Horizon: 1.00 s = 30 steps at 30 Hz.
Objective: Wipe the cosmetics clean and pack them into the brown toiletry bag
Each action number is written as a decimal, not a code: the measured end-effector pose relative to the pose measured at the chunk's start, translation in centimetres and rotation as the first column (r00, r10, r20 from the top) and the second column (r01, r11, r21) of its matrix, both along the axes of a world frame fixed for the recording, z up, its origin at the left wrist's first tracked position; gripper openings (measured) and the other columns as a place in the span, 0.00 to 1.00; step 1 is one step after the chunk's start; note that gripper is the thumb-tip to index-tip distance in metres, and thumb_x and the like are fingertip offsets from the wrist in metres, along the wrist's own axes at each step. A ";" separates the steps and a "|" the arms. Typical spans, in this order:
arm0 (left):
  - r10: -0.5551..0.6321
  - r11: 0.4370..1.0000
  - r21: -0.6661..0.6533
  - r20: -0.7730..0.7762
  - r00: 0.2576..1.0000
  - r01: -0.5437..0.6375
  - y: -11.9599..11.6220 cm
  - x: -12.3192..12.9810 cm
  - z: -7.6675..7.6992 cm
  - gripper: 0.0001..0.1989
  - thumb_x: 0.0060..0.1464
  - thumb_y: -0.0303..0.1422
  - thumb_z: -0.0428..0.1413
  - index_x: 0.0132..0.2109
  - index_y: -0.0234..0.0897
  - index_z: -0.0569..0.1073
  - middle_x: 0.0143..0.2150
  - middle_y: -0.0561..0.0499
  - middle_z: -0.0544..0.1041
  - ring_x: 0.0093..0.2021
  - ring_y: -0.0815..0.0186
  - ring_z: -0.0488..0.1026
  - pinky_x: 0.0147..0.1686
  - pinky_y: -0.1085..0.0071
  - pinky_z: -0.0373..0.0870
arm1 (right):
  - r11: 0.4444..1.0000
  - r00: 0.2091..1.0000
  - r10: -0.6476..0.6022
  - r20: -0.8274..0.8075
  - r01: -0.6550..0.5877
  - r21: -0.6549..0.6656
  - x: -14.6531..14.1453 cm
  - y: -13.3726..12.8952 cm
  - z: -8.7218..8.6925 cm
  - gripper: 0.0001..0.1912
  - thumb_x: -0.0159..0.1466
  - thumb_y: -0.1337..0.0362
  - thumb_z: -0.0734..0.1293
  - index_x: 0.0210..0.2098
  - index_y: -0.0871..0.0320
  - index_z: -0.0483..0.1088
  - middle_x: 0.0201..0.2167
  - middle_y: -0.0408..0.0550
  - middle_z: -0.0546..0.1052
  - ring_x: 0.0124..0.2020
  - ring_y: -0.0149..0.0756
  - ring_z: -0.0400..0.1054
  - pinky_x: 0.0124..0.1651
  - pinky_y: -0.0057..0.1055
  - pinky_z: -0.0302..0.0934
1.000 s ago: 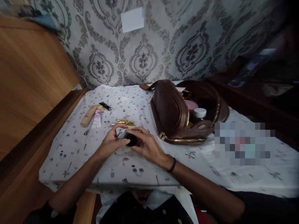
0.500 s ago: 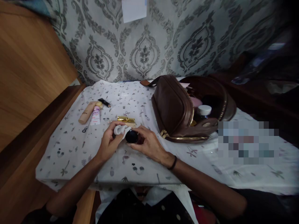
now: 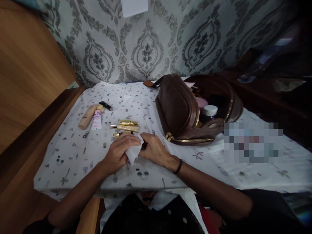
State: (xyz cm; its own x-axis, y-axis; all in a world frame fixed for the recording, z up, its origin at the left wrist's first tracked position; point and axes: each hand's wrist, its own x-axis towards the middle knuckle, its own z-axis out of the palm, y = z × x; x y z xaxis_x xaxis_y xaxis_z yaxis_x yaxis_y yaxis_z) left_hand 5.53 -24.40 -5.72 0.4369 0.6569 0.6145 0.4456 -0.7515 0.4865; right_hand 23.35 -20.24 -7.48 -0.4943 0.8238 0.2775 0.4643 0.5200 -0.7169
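Note:
My left hand (image 3: 118, 152) is closed on a white wipe (image 3: 134, 152), which it presses against a small round black container (image 3: 144, 143). That container sits in the fingers of my right hand (image 3: 156, 150), mostly hidden behind the wipe and the fingers. Both hands meet just above the patterned cloth. Right beyond them lie a gold lipstick tube (image 3: 129, 122), a slim beige tube (image 3: 128, 128) and another gold-capped tube (image 3: 119, 134), partly covered by my left hand.
A brown zip bag (image 3: 176, 104) stands unzipped at the right, with a white-capped bottle (image 3: 210, 111) inside. At the left lie a beige bottle (image 3: 87, 117), a pink-and-white tube (image 3: 97, 120) and a black tube (image 3: 106, 105). The cloth-covered table (image 3: 73, 156) ends close to my body.
My left hand has turned over and brought the wipe across the black container's face, covering it. The view has shifted slightly, and a gold-capped tube now shows beyond the left hand.

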 end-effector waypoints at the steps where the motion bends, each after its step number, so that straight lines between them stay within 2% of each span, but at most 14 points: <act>1: 0.041 0.999 -0.009 -0.007 0.999 -0.041 0.1 -0.1 0.0 0.16 0.57 0.21 0.50 0.48 0.40 0.75 0.46 0.44 0.81 0.49 0.58 0.76 0.52 0.58 0.71 | 1.000 1.000 0.011 -0.005 -0.011 -0.014 0.0 0.0 0.1 0.15 0.55 0.56 0.74 0.25 0.58 0.67 0.23 0.40 0.70 0.25 0.29 0.61 0.28 0.26 0.51; 4: 0.204 0.975 -0.075 -0.040 0.978 -0.207 0.4 -0.7 -0.3 0.19 0.51 0.20 0.49 0.47 0.39 0.75 0.45 0.46 0.80 0.48 0.58 0.75 0.50 0.60 0.71 | 0.997 0.997 0.051 -0.058 -0.053 -0.047 0.2 0.0 0.4 0.12 0.56 0.58 0.74 0.30 0.59 0.72 0.28 0.42 0.75 0.29 0.31 0.66 0.31 0.26 0.56; 6: 0.279 0.950 -0.130 -0.067 0.958 -0.285 0.5 -1.1 -0.4 0.23 0.46 0.18 0.48 0.48 0.39 0.75 0.45 0.47 0.80 0.48 0.59 0.75 0.50 0.61 0.71 | 0.995 0.992 0.068 -0.103 -0.075 -0.069 0.3 0.0 0.5 0.13 0.56 0.57 0.74 0.35 0.59 0.74 0.31 0.43 0.76 0.31 0.32 0.69 0.33 0.27 0.59; 12: 0.331 0.923 -0.171 -0.099 0.938 -0.344 0.8 -1.4 -0.7 0.30 0.38 0.16 0.45 0.48 0.39 0.74 0.48 0.49 0.79 0.50 0.60 0.75 0.53 0.63 0.71 | 0.977 0.976 0.048 -0.212 -0.090 -0.193 0.3 -0.1 0.1 0.16 0.57 0.60 0.73 0.44 0.58 0.73 0.33 0.42 0.77 0.30 0.31 0.69 0.33 0.28 0.63; 15: 0.326 0.927 -0.149 -0.134 0.936 -0.344 0.9 -1.4 -0.9 0.29 0.38 0.15 0.45 0.47 0.38 0.73 0.47 0.48 0.78 0.50 0.60 0.74 0.52 0.64 0.70 | 0.969 0.962 0.036 -0.269 -0.099 -0.225 0.3 0.0 0.1 0.18 0.56 0.62 0.73 0.45 0.57 0.70 0.32 0.41 0.76 0.30 0.31 0.68 0.34 0.28 0.63; 18: 0.374 0.910 -0.120 -0.174 0.911 -0.396 1.2 -1.4 -1.0 0.25 0.42 0.16 0.45 0.45 0.38 0.74 0.45 0.47 0.76 0.50 0.59 0.72 0.52 0.63 0.70 | 0.958 0.939 0.051 -0.342 -0.143 -0.250 0.4 0.1 0.3 0.17 0.58 0.63 0.72 0.45 0.57 0.68 0.33 0.41 0.75 0.32 0.31 0.68 0.35 0.28 0.63; 20: 0.427 0.891 -0.099 -0.152 0.891 -0.444 1.2 -1.5 -0.7 0.23 0.44 0.16 0.46 0.45 0.38 0.74 0.43 0.47 0.76 0.49 0.59 0.72 0.50 0.64 0.70 | 0.949 0.920 0.083 -0.383 -0.190 -0.252 0.5 0.3 0.3 0.15 0.59 0.63 0.72 0.44 0.57 0.68 0.35 0.43 0.75 0.36 0.33 0.69 0.38 0.30 0.64; 22: 0.466 0.876 -0.094 -0.085 0.881 -0.473 1.0 -1.5 -0.3 0.20 0.48 0.18 0.48 0.45 0.37 0.74 0.42 0.47 0.77 0.47 0.59 0.73 0.48 0.65 0.70 | 0.961 0.925 0.101 -0.366 -0.186 -0.206 0.5 0.5 0.0 0.15 0.58 0.62 0.74 0.42 0.57 0.71 0.37 0.44 0.75 0.39 0.35 0.70 0.42 0.32 0.64; 25: 0.422 0.901 -0.120 0.020 0.907 -0.416 0.6 -1.2 0.3 0.13 0.53 0.23 0.53 0.45 0.38 0.75 0.43 0.48 0.78 0.45 0.60 0.75 0.46 0.66 0.71 | 0.985 0.964 0.094 -0.250 -0.126 -0.117 0.4 0.7 -0.5 0.16 0.54 0.62 0.77 0.40 0.57 0.73 0.37 0.45 0.73 0.39 0.36 0.68 0.42 0.33 0.63; 28: 0.221 0.967 -0.136 0.030 0.975 -0.215 0.2 -0.5 0.2 0.10 0.57 0.27 0.55 0.46 0.38 0.75 0.45 0.46 0.79 0.47 0.59 0.76 0.49 0.65 0.71 | 0.992 0.987 0.082 -0.135 -0.094 -0.082 0.2 0.7 -0.7 0.14 0.53 0.63 0.77 0.37 0.58 0.73 0.34 0.44 0.72 0.36 0.36 0.67 0.39 0.32 0.61; 30: 0.085 0.988 -0.126 0.003 0.996 -0.084 0.2 -0.2 -0.1 0.09 0.61 0.27 0.53 0.46 0.38 0.75 0.46 0.44 0.79 0.49 0.59 0.76 0.51 0.64 0.70 | 0.994 0.993 0.056 -0.101 -0.064 -0.086 0.2 0.6 -0.7 0.17 0.53 0.63 0.76 0.40 0.59 0.72 0.34 0.44 0.73 0.36 0.36 0.68 0.38 0.31 0.61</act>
State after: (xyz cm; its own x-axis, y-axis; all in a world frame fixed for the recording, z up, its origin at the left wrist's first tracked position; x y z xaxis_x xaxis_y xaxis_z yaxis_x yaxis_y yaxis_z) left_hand 5.33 -24.19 -5.78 0.3722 0.7633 0.5280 0.5004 -0.6441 0.5786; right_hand 23.53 -19.67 -8.18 -0.5175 0.8171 0.2541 0.3591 0.4769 -0.8022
